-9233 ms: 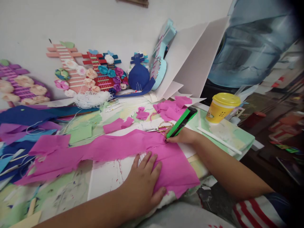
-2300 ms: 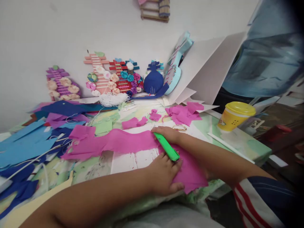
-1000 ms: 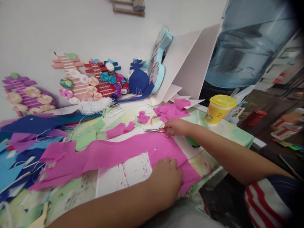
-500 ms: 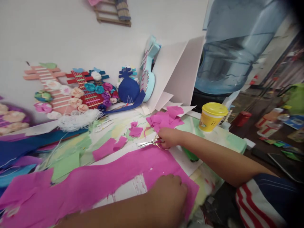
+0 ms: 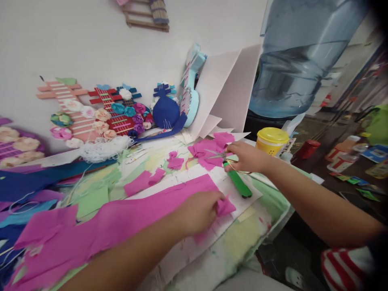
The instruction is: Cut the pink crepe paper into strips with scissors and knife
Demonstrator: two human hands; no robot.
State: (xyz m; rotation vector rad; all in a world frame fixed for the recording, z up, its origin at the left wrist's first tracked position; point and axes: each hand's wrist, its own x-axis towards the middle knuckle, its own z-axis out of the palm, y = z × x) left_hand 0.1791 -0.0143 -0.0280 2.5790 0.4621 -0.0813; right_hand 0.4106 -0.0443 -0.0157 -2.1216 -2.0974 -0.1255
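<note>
My left hand (image 5: 201, 212) is closed on the right end of a long pink crepe paper sheet (image 5: 121, 216), a bunched corner sticking out past the fingers. The sheet stretches leftward across the table, over a white sheet (image 5: 182, 256). Farther back, my right hand (image 5: 247, 157) grips gold-handled scissors (image 5: 216, 154), their slim blades pointing left over a heap of pink paper scraps (image 5: 204, 148). Just below that hand lies a green tool, apparently a utility knife (image 5: 240, 185). Smaller pink pieces (image 5: 144, 182) rest behind the sheet.
A yellow lidded tub (image 5: 272, 141) stands at right, before a large water bottle (image 5: 291, 68). Decorated paper instruments (image 5: 166, 111) lean on the wall beside white boards (image 5: 222, 93). White yarn (image 5: 106, 149) and green paper (image 5: 92, 202) lie at left.
My left hand has moved up and left, pulling the pink sheet's right end back and baring the white sheet. My right hand has shifted right and away with the scissors, exposing the green tool.
</note>
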